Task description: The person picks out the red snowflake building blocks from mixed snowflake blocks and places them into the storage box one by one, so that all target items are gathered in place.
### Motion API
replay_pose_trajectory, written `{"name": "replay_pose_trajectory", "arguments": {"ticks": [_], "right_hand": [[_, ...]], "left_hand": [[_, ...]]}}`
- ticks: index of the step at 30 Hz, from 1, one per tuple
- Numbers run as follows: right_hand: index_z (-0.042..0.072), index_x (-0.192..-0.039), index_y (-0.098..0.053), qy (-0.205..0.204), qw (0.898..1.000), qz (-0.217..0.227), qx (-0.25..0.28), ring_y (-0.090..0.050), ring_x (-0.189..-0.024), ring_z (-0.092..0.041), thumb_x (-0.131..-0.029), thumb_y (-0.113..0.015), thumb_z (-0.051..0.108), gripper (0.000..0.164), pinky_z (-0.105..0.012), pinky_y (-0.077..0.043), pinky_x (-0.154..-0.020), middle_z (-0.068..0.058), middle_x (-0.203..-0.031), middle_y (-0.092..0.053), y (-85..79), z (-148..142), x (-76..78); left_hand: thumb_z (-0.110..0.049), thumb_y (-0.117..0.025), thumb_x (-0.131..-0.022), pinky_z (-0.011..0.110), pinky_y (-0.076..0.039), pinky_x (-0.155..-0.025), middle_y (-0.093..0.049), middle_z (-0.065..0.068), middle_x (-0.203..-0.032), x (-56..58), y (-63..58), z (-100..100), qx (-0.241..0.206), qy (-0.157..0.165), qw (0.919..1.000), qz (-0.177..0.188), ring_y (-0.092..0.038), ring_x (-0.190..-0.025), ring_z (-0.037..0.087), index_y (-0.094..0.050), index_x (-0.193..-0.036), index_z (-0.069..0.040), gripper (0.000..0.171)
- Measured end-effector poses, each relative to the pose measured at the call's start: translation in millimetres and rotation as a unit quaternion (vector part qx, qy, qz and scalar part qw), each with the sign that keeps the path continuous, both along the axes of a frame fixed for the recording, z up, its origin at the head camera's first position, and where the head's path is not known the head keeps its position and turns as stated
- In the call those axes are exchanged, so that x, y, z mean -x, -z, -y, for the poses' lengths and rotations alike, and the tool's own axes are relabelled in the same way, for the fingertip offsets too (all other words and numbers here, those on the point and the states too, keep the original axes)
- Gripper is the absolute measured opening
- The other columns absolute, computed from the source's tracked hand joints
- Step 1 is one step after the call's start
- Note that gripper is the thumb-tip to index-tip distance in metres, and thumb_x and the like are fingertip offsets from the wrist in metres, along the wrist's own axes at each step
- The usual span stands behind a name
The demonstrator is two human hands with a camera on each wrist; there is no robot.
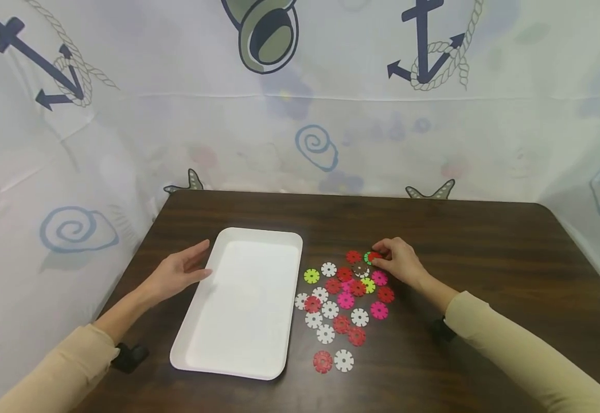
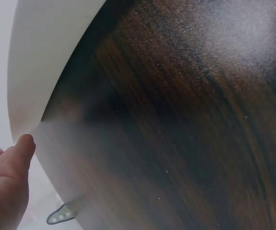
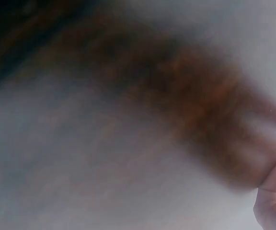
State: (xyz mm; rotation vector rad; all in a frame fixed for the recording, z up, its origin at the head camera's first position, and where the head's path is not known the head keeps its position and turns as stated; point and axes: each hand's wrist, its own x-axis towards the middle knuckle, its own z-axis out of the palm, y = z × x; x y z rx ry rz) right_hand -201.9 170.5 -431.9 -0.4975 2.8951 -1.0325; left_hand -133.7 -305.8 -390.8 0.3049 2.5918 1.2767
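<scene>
My right hand (image 1: 400, 263) pinches a red notched disc (image 1: 375, 256) between thumb and fingers at the far right of the pile, where it overlaps a green disc (image 1: 366, 258). In the right wrist view, a sliver of red shows at the fingertips of that hand (image 3: 274, 199). Notched discs in red, white (image 1: 359, 317), pink (image 1: 380, 310) and yellow-green (image 1: 311, 276) lie spread out, some overlapping. At the left rim of a white rectangular tray (image 1: 243, 304), my left hand (image 1: 173, 275) hovers with fingers loosely extended, holding nothing.
The tray stands to the left of the discs on a dark wood-grain table (image 1: 486, 344). Behind the table's far edge hangs a pale curtain (image 1: 367, 149) with anchor and shell prints.
</scene>
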Motion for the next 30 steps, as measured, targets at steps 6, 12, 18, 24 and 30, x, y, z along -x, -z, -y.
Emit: {"name": "replay_pose_trajectory", "arguments": {"ticks": [6,12,18,24,30], "right_hand": [[-0.002,-0.099,-0.065,-0.001,1.000,0.006,-0.002,-0.055,-0.076,-0.021,-0.081,-0.072,0.007,0.021,-0.027,-0.044,-0.063,-0.014,-0.089,-0.060,-0.4,0,1.6],[-0.004,-0.096,-0.060,-0.008,1.000,0.024,0.004,-0.053,-0.076,-0.021,-0.080,-0.072,0.005,0.022,-0.027,-0.043,-0.063,-0.016,-0.088,-0.060,-3.3,2,1.6],[-0.001,-0.094,-0.057,-0.010,0.999,0.040,0.015,-0.053,-0.074,-0.019,-0.081,-0.070,0.003,0.020,-0.027,-0.044,-0.061,-0.011,-0.083,-0.058,-6.0,3,1.0],[-0.004,-0.098,-0.058,-0.014,0.993,0.086,0.083,-0.059,-0.070,-0.023,-0.087,-0.064,0.002,0.014,-0.028,-0.052,-0.060,-0.012,-0.079,-0.061,-18.9,5,0.8],[-0.007,-0.105,-0.057,-0.018,0.975,0.129,0.178,-0.066,-0.074,-0.032,-0.090,-0.061,0.003,0.019,-0.037,-0.059,-0.068,-0.018,-0.082,-0.064,-42.7,42,1.3]], "left_hand": [[-0.011,-0.061,-0.091,0.046,-0.043,-0.097,-0.025,0.030,-0.149,-1.0,1.9,-1,0.001,-0.007,1.0000,0.007,-0.033,-0.132,0.047,-0.023,-0.144,0.009,0.069],[-0.004,-0.060,-0.090,0.040,-0.051,-0.090,-0.038,0.031,-0.141,-3.3,3.8,-3,0.001,-0.020,0.9998,-0.008,-0.049,-0.121,0.045,-0.032,-0.140,0.011,0.059],[0.000,-0.058,-0.089,0.038,-0.054,-0.085,-0.049,0.030,-0.133,-3.7,7.5,-3,0.006,-0.035,0.9991,-0.021,-0.057,-0.113,0.042,-0.042,-0.135,0.009,0.050],[-0.001,-0.059,-0.090,0.038,-0.055,-0.084,-0.051,0.029,-0.131,-4.6,6.2,-5,0.015,-0.044,0.9984,-0.031,-0.057,-0.112,0.042,-0.045,-0.134,0.008,0.048],[0.001,-0.059,-0.089,0.036,-0.056,-0.083,-0.052,0.029,-0.130,-5.5,7.5,-5,0.020,-0.055,0.9978,-0.031,-0.058,-0.112,0.042,-0.046,-0.133,0.009,0.047]]}}
